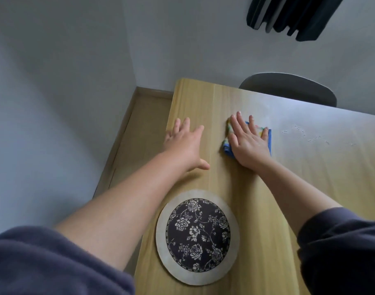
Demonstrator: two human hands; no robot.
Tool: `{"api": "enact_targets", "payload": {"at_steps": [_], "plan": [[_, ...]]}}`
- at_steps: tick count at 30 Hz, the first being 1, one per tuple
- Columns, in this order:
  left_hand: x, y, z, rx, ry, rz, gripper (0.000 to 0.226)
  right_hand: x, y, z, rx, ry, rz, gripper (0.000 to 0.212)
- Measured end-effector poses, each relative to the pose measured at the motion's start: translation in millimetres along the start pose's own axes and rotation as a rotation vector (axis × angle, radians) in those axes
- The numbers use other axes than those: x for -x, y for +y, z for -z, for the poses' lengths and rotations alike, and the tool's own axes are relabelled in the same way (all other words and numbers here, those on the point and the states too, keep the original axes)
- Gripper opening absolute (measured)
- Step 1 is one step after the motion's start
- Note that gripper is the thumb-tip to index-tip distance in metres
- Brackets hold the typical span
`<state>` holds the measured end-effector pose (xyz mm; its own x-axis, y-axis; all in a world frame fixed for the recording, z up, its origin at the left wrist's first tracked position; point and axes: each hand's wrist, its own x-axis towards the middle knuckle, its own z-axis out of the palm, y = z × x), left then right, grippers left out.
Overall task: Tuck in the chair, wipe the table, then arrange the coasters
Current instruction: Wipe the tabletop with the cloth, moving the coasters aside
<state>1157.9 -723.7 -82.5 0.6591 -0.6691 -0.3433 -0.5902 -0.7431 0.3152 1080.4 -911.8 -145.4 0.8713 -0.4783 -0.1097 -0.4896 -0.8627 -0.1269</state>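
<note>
Right hand (249,143) is pressed flat, fingers spread, on a folded blue cloth (267,140) around the middle of the wooden table (267,199). Left hand (185,143) lies open and empty at the cloth's 9 o'clock, by the table edge. Floral coaster (197,236) sits at 6 o'clock, chair (288,88) tucked in at 1 o'clock.

No readable text, label, brand, number or sign shows anywhere in the view. The round coaster with a pale rim and dark centre (197,236) carries only a white rose pattern, and the folded blue-edged cloth (267,138) bears coloured patches but no lettering.
</note>
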Motion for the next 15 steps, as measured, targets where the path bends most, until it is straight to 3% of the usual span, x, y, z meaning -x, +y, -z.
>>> {"api": "enact_targets", "payload": {"at_steps": [5,15], "plan": [[-15.4,21.8,-3.4,-0.08,-0.132,0.042,0.114,-29.5,12.5,2.1,-0.007,0.007,0.029,0.055],[-25.1,24.5,-10.9,-0.12,-0.122,0.059,0.111,-117.5,26.8,19.9,-0.094,0.025,-0.122,0.057]]}}
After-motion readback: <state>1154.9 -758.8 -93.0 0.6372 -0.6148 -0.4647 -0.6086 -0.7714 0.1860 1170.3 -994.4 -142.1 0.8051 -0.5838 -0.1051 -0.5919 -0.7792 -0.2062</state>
